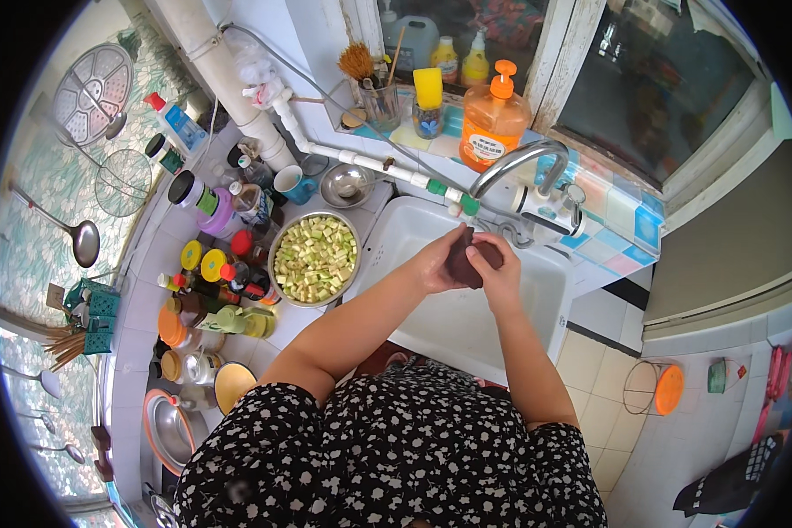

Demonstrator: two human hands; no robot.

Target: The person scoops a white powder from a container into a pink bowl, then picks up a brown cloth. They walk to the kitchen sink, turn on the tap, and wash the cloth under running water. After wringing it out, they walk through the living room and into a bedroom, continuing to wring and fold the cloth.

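Over the white sink (pixel 449 330), both of my hands hold a dark maroon, soft-looking piece (pixel 464 262), perhaps a folded cloth; its exact kind is unclear. My left hand (pixel 438 266) wraps the piece from the left, fingers partly behind it. From the right, my right hand (pixel 499 276) grips it, thumb across its front. The curved metal faucet (pixel 537 151) stands just beyond my hands, and I cannot make out any running water. Left of the sink, a steel bowl (pixel 357 242) is full of pale green diced vegetable (pixel 315 261).
An orange pump bottle (pixel 495 119), a yellow sponge (pixel 428 88) and a glass of brushes (pixel 380 104) line the sill. A small metal bowl (pixel 347 187) and blue mug (pixel 294 185) sit behind the diced vegetable. Several bottles and jars (pixel 211 264) crowd the left counter.
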